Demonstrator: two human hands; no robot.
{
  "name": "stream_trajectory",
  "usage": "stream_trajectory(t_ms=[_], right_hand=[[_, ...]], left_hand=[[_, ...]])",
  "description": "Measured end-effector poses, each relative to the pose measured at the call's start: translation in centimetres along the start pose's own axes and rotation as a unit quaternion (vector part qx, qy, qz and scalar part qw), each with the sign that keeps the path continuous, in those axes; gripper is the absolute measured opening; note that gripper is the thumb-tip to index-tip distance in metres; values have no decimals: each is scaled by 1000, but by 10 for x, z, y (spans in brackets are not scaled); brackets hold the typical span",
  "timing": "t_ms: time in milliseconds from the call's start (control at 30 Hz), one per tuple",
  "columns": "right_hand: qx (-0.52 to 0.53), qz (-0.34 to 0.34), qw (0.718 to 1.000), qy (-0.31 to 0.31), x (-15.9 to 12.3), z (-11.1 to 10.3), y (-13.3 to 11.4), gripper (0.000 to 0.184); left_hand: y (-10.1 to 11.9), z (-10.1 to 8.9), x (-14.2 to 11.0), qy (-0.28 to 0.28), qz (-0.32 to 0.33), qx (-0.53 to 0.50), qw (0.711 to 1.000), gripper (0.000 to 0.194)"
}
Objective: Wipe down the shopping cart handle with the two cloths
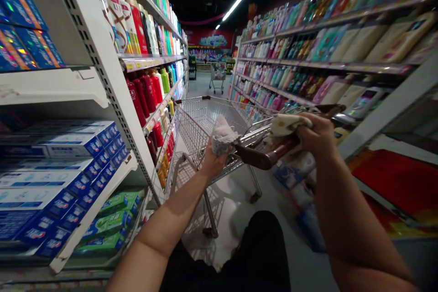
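Left hand (215, 162) grasps a crumpled white cloth (222, 135); right hand (316, 136) clenches a cream cloth (290, 124). Both cloths are held just above the brown handle (263, 156) of a wire shopping cart (205, 121). Each appears light and soft, best taken by its gathered middle. Count: two hands, two cloths, two carts, the second cart (218, 73) well beyond.

1. The shopping cart (205, 123) was shiny chromed wire.
2. At the cart's near end, the handle (263, 157) was glossy dark-red plastic.
3. Over the cart, the white bundle (222, 134) looked like matt, fluffy cloth; the cream fabric (290, 124) beside it looked matt and smoother.
4. Left of the cart, the shelf (102, 68) was white-painted perforated metal, the bottles (140, 93) glossy plastic, the boxes (68, 146) glossy card.
5. Under the cart, the floor (236, 210) was smooth and faintly polished.
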State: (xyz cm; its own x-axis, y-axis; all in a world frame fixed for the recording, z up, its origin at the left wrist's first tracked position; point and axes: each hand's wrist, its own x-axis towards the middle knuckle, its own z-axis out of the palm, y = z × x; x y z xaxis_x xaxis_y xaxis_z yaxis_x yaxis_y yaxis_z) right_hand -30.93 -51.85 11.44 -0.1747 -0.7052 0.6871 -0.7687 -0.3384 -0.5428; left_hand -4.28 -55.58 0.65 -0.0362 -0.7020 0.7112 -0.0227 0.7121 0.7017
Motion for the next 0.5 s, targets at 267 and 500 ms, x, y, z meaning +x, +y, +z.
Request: stream_trajectory(t_ms=[267, 500], right_hand=[[0, 159, 987, -1, 15, -53, 48, 7], [14, 182, 983, 15, 8, -79, 69, 9]], left_hand=[[-42, 24, -23, 178, -37, -7, 983, 45], [-71, 112, -26, 175, -118, -57, 976, 68]])
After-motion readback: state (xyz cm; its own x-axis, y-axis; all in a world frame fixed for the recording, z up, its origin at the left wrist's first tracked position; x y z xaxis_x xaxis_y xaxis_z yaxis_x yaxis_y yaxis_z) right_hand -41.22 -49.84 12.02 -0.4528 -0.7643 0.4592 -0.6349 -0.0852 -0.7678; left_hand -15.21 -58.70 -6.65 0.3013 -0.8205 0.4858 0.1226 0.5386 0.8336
